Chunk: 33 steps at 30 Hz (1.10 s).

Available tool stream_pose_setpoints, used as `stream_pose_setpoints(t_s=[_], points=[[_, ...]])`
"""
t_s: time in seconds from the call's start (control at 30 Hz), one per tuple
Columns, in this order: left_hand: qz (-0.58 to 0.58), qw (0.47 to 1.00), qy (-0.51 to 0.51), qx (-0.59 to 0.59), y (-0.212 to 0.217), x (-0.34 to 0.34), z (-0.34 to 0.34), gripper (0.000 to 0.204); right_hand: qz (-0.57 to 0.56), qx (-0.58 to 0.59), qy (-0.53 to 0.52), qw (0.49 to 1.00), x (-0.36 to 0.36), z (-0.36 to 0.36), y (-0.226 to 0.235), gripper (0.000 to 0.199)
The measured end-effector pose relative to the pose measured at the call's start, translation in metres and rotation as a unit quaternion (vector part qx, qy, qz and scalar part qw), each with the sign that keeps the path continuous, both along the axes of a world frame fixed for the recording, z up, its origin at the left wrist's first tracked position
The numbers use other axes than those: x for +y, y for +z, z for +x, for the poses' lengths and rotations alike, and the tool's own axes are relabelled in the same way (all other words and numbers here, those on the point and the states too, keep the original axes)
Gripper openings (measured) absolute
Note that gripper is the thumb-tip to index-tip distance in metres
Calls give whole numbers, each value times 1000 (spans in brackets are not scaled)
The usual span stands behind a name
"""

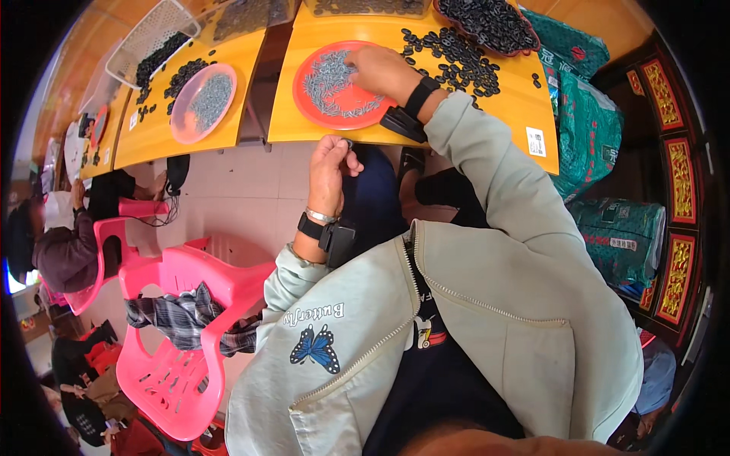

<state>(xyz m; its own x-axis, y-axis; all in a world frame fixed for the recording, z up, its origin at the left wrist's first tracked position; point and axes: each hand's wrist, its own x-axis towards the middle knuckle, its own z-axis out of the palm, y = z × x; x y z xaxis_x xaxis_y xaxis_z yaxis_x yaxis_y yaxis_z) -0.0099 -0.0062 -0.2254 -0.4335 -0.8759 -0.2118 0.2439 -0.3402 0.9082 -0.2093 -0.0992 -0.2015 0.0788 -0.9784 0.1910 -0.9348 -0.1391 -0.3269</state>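
Observation:
A round red tray (304, 95) on the yellow table holds a loose spread of small grey metal screws (331, 80). My right hand (382, 72) reaches over it from the right, fingers bent together and tips down among the screws. What those fingertips pinch, if anything, is too small to make out. In front of the table edge, below the tray, my left hand (331, 166) is raised with its fingers curled in. A small dark piece shows at its fingertips, mostly hidden, so its kind is unclear. Black oval plastic parts (456, 64) lie scattered right of the tray.
A bowl of black parts (490, 23) stands at the far right. Left, across a gap, another table bears a pink basin (179, 118) of screws and a white basket (152, 42). Green sacks (589, 137) stand right; a pink chair (171, 380) is at lower left. A person (68, 247) sits far left.

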Motion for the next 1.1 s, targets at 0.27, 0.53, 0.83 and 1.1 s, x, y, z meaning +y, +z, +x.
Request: stream_pose_setpoints(t_s=[0.27, 0.53, 0.83, 1.1], points=[[6, 1000, 17, -2, -3, -5, 7, 14, 21, 41, 30, 998, -1, 8, 5, 14], [14, 1000, -2, 6, -6, -4, 4, 14, 28, -74, 21, 997, 6, -10, 6, 13], [18, 1000, 3, -3, -2, -2, 2, 14, 26, -57, 3, 998, 7, -13, 6, 13], [4, 1000, 25, 12, 4, 2, 5, 12, 21, -78, 13, 997, 2, -5, 9, 16]])
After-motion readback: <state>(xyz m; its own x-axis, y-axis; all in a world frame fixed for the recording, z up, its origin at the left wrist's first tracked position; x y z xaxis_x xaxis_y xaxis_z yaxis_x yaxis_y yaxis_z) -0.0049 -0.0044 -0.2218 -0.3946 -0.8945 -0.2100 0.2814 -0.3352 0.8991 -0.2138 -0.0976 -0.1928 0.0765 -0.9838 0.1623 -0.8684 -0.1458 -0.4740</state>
